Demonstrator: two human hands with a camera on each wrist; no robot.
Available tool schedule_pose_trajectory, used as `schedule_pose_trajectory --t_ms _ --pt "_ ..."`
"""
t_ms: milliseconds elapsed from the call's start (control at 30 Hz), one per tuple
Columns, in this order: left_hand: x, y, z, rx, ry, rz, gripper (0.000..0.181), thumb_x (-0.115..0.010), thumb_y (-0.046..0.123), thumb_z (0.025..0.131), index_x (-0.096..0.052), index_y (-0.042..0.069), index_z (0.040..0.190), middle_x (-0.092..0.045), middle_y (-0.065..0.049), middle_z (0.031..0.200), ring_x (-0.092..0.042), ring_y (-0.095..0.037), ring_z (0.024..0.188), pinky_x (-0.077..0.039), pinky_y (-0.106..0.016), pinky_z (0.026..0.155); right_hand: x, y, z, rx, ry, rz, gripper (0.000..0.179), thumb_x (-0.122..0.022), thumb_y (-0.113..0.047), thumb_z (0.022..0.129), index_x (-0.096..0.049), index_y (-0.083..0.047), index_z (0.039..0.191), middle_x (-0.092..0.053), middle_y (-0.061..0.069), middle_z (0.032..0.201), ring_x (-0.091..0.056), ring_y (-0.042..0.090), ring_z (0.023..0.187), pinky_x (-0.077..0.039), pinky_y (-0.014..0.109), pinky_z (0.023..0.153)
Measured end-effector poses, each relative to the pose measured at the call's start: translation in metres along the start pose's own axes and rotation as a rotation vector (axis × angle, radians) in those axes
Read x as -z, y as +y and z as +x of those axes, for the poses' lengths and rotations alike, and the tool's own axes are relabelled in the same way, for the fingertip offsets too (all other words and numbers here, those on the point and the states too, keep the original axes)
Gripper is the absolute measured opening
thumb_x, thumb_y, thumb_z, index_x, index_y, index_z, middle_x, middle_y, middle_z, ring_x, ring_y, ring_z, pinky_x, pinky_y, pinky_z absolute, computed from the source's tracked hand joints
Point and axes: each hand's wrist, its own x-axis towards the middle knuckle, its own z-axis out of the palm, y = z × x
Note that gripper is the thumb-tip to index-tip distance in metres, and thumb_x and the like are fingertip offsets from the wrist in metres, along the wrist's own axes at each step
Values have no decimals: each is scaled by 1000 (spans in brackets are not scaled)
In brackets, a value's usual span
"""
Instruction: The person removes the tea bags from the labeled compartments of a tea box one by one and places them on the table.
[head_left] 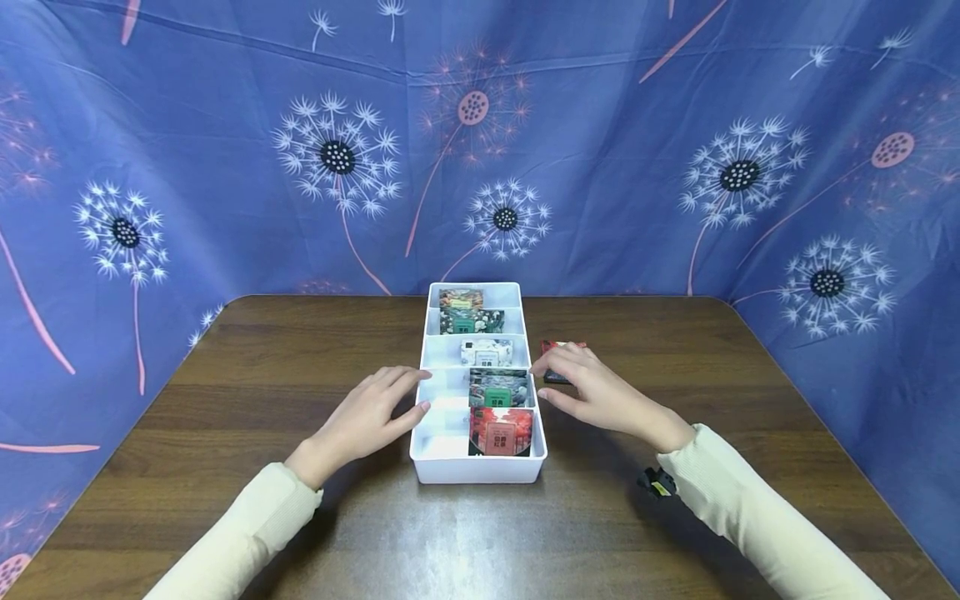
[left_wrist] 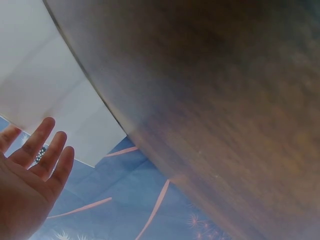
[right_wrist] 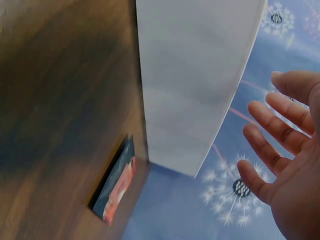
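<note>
A long white box with divided compartments stands in the middle of the table. Flat printed tea packets lie in it: a red one in front, a grey-green one behind, then a white one, a dark floral one and an orange-topped one at the far end. My left hand has its fingertips at the box's left rim, fingers extended. At the right rim, my right hand holds nothing, its fingers loosely bent. A red-and-dark packet lies on the table beyond it, partly hidden in the head view.
The brown wooden table carries the box. A blue curtain with dandelion prints hangs around its back and sides. A small black object with a yellow mark shows beside the right sleeve.
</note>
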Motion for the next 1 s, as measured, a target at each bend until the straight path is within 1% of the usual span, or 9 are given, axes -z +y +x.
schedule_pose_trajectory --t_ms 100,133,200,367,400,500,700,1000 --pt "0 0 -1 0 -4 2 48 -40 53 92 -50 23 128 -53 4 125 -49 -17 118 -38 -42 99 -3 -6 -1 25 -10 -10 21 -63 -13 84 -60 -7 104 -62 0 103 -51 20 107 -35 49 97" --pt "0 0 -1 -1 -4 1 48 -40 53 92 -50 23 128 -53 4 125 -49 -17 118 -38 -42 99 -4 -9 -2 29 -14 -16 21 -63 -13 84 -60 -8 104 -62 1 103 -51 19 106 -35 48 96" --pt "0 0 -1 -1 -5 0 48 -42 52 92 -50 23 128 -53 4 125 -48 -17 118 -38 -43 99 -4 -14 -2 31 -24 -21 21 -62 -13 84 -60 -8 105 -62 0 103 -52 18 106 -33 49 100" --pt "0 0 -2 4 -12 0 46 -44 49 91 -49 23 129 -53 3 126 -48 -17 119 -38 -43 99 -9 -23 -3 58 -36 -49 22 -63 -12 83 -60 -10 105 -61 -2 104 -52 17 104 -35 48 98" --pt "1 1 -2 5 -14 -1 47 -44 49 91 -49 23 129 -53 3 126 -48 -18 119 -38 -43 99 -10 -24 -3 66 -35 -53 22 -63 -12 83 -60 -10 105 -61 -2 104 -52 16 103 -36 46 96" --pt "1 1 -2 7 -20 -2 48 -42 51 92 -49 23 130 -53 3 126 -48 -18 119 -37 -44 99 -13 -27 -4 85 -33 -65 22 -64 -12 83 -61 -11 105 -60 -3 104 -51 16 103 -37 44 93" --pt "1 1 -2 7 -24 1 50 -39 54 92 -48 23 130 -52 3 126 -47 -18 120 -37 -43 99 -16 -28 -6 91 -31 -65 23 -65 -11 81 -61 -11 104 -60 -4 102 -51 14 102 -36 46 96" --pt "2 0 -1 -2 -9 -3 46 -44 49 92 -49 23 129 -53 4 126 -48 -17 119 -38 -43 99 -17 -31 -5 106 -42 -64 23 -67 -10 80 -62 -13 102 -60 -4 100 -51 14 100 -31 55 100"
